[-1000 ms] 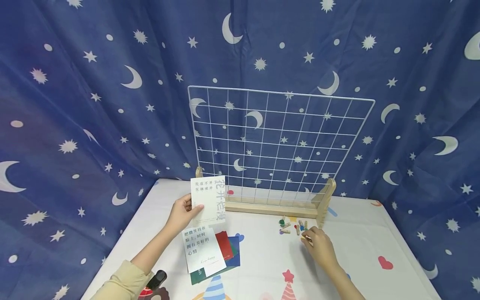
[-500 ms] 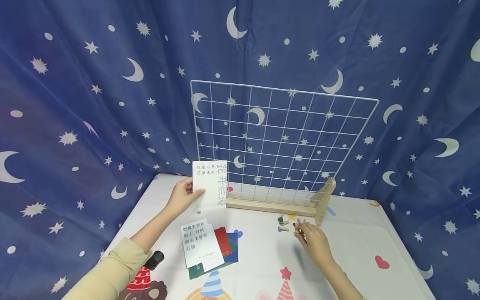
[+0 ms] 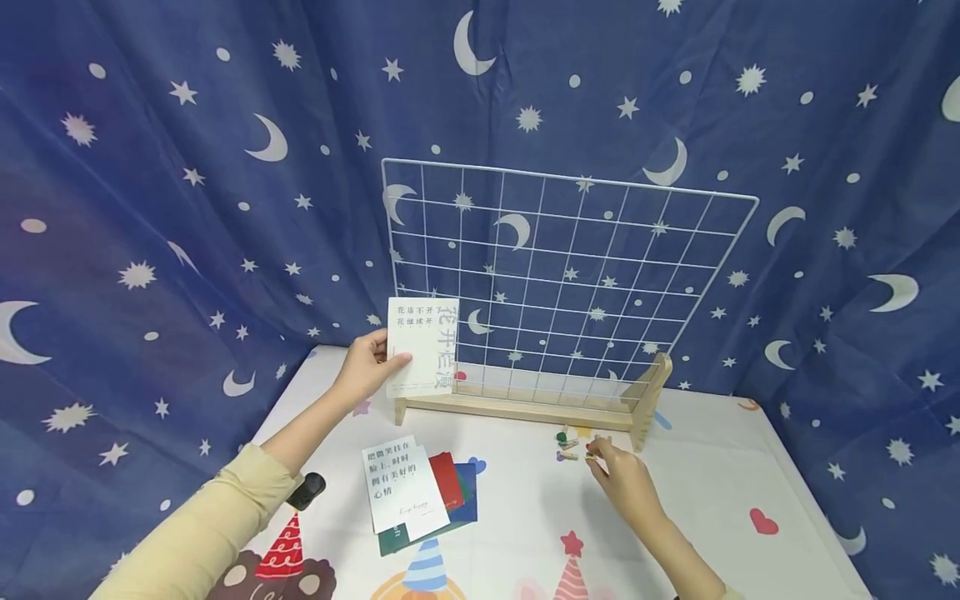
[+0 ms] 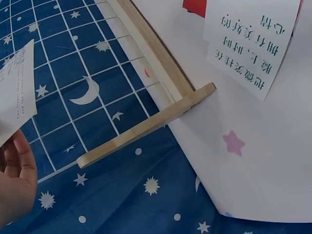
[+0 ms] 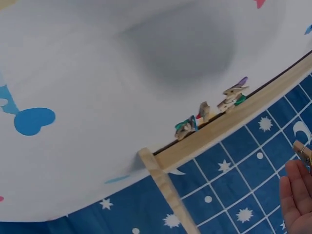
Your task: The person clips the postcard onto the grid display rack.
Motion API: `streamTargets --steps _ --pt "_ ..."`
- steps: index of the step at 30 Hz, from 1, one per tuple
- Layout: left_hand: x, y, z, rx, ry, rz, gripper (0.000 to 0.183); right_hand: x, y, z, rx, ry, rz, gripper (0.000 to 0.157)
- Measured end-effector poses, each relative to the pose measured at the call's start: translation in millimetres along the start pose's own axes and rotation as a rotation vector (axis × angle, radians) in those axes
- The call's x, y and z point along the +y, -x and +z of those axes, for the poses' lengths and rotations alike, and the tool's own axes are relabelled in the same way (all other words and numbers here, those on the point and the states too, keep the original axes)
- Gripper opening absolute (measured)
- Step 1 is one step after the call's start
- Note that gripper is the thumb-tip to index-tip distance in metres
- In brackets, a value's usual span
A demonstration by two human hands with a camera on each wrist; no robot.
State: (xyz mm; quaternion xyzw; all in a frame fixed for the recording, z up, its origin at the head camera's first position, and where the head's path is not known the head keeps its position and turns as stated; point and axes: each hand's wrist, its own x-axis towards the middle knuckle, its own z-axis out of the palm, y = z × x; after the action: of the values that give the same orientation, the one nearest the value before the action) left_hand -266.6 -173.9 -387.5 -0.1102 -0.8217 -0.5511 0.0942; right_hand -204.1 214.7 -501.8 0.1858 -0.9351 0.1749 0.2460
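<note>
Thumb in front, my left hand (image 3: 365, 371) grips a white card (image 3: 414, 340) with printed Chinese characters, held up before the lower left of a white wire grid (image 3: 570, 177). The left wrist view shows part of the card (image 4: 19, 85) and the curled fingers. My right hand (image 3: 628, 485) pinches a small wooden clothespin (image 5: 301, 151) in its fingertips, just above the tabletop. Beside it lie several little clothespins (image 3: 568, 457) with coloured decorations; the right wrist view has these clothespins (image 5: 234, 95) along the rack's wooden base.
The grid stands on a wooden base (image 3: 525, 411) with an end foot (image 3: 649, 400) at right. Left of centre, a pile holds a white card (image 3: 408, 492), a red card (image 3: 447, 485), a blue card (image 3: 467, 502) and a green card (image 3: 392, 540). A patterned curtain (image 3: 225, 333) hangs behind.
My left hand has risen with the white card, which now overlaps the grid's lower left. My right hand has shifted slightly left among the clothespins. The card pile stays put.
</note>
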Motion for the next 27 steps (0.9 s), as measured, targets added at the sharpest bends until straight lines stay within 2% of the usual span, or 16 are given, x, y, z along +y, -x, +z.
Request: streamTargets --steps 11,17,21,27 --pt "15.2 -14.0 -6.2 0.073 0.056 -0.001 0.036 -18 -9 -11.7 0.03 -0.005 -0.053 0.022" --pt "21.0 -17.7 -5.6 0.111 0.115 -0.036 0.037 -26 -13 -17.9 0.085 -0.017 -0.132 0.028" --pt "22.7 -16.1 -3.6 0.114 0.139 -0.062 0.037 -31 -14 -21.5 0.059 -0.051 -0.15 0.031" --pt "25.6 -15.8 -2.9 0.139 0.178 -0.038 0.036 -40 -17 -27.1 0.047 -0.091 -0.153 0.032"
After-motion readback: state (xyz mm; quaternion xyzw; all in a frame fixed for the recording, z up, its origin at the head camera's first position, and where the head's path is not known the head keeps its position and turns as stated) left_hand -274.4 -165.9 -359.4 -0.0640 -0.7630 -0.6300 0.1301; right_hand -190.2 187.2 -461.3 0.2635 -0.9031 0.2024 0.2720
